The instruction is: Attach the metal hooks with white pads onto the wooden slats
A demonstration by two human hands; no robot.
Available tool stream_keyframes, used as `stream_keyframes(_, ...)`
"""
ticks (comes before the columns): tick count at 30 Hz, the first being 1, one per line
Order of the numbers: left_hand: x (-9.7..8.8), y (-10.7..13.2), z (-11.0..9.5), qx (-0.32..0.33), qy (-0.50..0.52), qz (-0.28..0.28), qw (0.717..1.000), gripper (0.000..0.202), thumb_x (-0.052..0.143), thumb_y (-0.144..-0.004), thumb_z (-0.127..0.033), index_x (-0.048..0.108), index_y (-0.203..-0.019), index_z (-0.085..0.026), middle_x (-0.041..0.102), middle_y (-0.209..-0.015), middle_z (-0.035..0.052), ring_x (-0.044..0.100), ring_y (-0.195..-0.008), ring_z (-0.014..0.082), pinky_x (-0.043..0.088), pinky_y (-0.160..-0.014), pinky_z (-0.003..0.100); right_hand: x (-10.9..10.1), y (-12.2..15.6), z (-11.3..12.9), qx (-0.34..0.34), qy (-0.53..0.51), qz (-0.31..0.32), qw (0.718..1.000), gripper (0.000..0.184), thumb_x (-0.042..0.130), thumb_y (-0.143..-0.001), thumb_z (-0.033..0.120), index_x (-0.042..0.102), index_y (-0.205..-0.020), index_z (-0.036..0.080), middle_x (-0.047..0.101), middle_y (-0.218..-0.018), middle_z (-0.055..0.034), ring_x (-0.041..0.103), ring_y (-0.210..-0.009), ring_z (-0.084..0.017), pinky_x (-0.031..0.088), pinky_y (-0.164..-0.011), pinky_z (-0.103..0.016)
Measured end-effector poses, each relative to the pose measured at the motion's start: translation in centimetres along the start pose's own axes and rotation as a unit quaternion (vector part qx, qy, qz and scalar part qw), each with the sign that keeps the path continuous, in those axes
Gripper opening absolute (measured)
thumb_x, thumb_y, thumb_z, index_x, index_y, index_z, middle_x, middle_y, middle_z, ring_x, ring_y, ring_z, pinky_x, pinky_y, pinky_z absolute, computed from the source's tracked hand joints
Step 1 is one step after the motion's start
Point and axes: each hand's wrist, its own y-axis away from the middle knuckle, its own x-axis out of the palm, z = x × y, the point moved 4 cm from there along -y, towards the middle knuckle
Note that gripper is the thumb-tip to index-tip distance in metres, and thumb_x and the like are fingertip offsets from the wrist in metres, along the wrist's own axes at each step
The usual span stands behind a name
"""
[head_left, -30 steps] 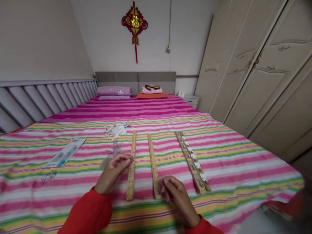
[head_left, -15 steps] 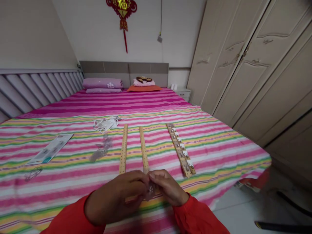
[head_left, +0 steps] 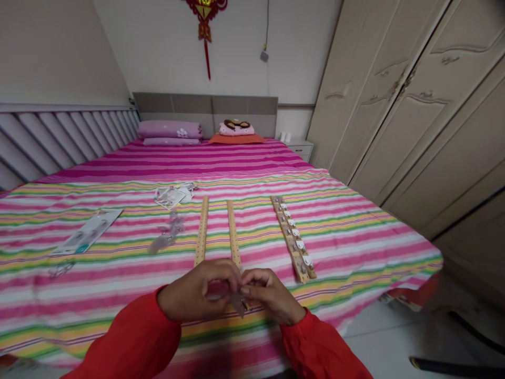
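Note:
My left hand (head_left: 199,290) and my right hand (head_left: 267,293) meet above the near edge of the bed, fingers pinched together on a small clear plastic piece (head_left: 238,301) held between them. Both sleeves are red. Just beyond the hands lie two bare wooden strips with rows of holes, one on the left (head_left: 202,229) and one in the middle (head_left: 232,231). A third wooden strip (head_left: 292,237) to the right carries several small white and metal fittings along its length.
The striped bedspread (head_left: 355,231) holds a clear plastic bag (head_left: 165,237), torn packets (head_left: 171,195) and a printed card (head_left: 89,234) at the left. Pillows (head_left: 169,131) lie by the headboard. A tall wardrobe (head_left: 414,105) stands right; bare floor lies below it.
My left hand left the plastic bag by the left strip and came to meet my right hand at the near ends of the strips. The view dropped and shifted slightly.

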Motion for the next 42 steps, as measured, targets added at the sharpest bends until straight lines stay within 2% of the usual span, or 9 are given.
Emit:
stream_keyframes(2,-0.1,0.0,1.9,-0.046,0.058,-0.042,0.996,0.007,0.060,-0.072,-0.016,0.063,-0.078,-0.018,0.064,-0.089,0.0072,0.061,-0.082,0.0161,0.048,-0.073,0.026,-0.2,-0.2,-0.4,-0.001,-0.009,-0.008,1.000,0.021,0.077,-0.065,0.032,0.066,-0.071,0.016,0.061,-0.055,0.0031,0.051,-0.047,-0.008,0.038,-0.049,-0.020)
stream_keyframes(4,-0.1,0.2,3.9,-0.107,0.127,-0.102,0.981,0.013,0.063,-0.071,-0.023,0.065,-0.083,-0.018,0.065,-0.091,0.0079,0.062,-0.084,0.0178,0.049,-0.074,0.027,-0.6,-0.5,-0.7,-0.006,-0.017,-0.022,1.000,0.022,0.076,-0.066,0.033,0.064,-0.070,0.016,0.061,-0.054,0.0028,0.051,-0.046,-0.008,0.038,-0.046,-0.019)
stream_keyframes(8,0.0,0.3,7.6,-0.222,0.233,-0.236,0.917,0.034,0.070,-0.066,-0.036,0.065,-0.094,-0.017,0.069,-0.088,0.0079,0.064,-0.081,0.0196,0.049,-0.075,0.031,-2.1,-1.6,-1.1,-0.009,-0.037,-0.090,0.995,0.024,0.076,-0.066,0.034,0.062,-0.070,0.015,0.061,-0.053,0.0029,0.050,-0.044,-0.007,0.037,-0.045,-0.018)
stream_keyframes(11,0.4,-0.2,9.7,-0.265,0.272,-0.290,0.879,0.039,0.073,-0.061,-0.041,0.066,-0.090,-0.016,0.070,-0.088,0.0077,0.064,-0.080,0.0189,0.049,-0.074,0.030,-3.7,-3.0,-1.0,-0.032,-0.050,-0.153,0.986,0.025,0.078,-0.063,0.034,0.063,-0.071,0.015,0.059,-0.051,0.0043,0.049,-0.045,-0.007,0.038,-0.046,-0.018)
stream_keyframes(15,0.9,-1.0,11.9,-0.287,0.281,-0.312,0.861,0.039,0.077,-0.055,-0.039,0.067,-0.083,-0.015,0.070,-0.079,0.0059,0.063,-0.073,0.0159,0.048,-0.068,0.027,-5.4,-5.0,-1.2,-0.065,-0.009,-0.208,0.976,0.025,0.078,-0.059,0.033,0.065,-0.070,0.014,0.059,-0.051,0.0036,0.048,-0.046,-0.007,0.036,-0.046,-0.019)
stream_keyframes(18,1.5,-1.0,13.3,-0.294,0.270,-0.326,0.857,0.038,0.077,-0.053,-0.038,0.066,-0.080,-0.014,0.067,-0.069,0.0036,0.061,-0.066,0.0145,0.048,-0.064,0.027,-5.9,-6.1,-2.2,-0.056,0.020,-0.209,0.976,0.025,0.078,-0.058,0.033,0.065,-0.067,0.014,0.059,-0.049,0.0036,0.047,-0.044,-0.008,0.034,-0.044,-0.020)
stream_keyframes(26,2.4,-0.9,16.3,-0.316,0.265,-0.370,0.832,0.034,0.079,-0.047,-0.033,0.063,-0.070,-0.013,0.063,-0.062,0.0010,0.059,-0.059,0.0136,0.049,-0.060,0.027,-6.5,-8.0,-4.0,-0.045,0.060,-0.227,0.971,0.022,0.076,-0.055,0.031,0.064,-0.062,0.014,0.059,-0.047,0.0029,0.048,-0.042,-0.009,0.035,-0.042,-0.021)
stream_keyframes(32,2.5,-1.1,17.6,-0.338,0.259,-0.370,0.825,0.029,0.076,-0.049,-0.030,0.063,-0.069,-0.013,0.063,-0.061,0.0011,0.059,-0.058,0.0127,0.047,-0.056,0.024,-6.9,-8.9,-4.6,-0.046,0.079,-0.249,0.964,0.019,0.073,-0.056,0.030,0.062,-0.061,0.015,0.058,-0.045,0.0037,0.048,-0.040,-0.010,0.035,-0.040,-0.021)
stream_keyframes(42,2.9,-1.2,18.6,-0.340,0.234,-0.376,0.829,0.021,0.073,-0.053,-0.026,0.060,-0.065,-0.016,0.061,-0.058,-0.0015,0.058,-0.054,0.0120,0.046,-0.052,0.023,-7.2,-9.3,-5.4,-0.042,0.107,-0.261,0.959,0.013,0.065,-0.058,0.027,0.057,-0.058,0.018,0.052,-0.040,0.0062,0.044,-0.036,-0.010,0.034,-0.038,-0.022)
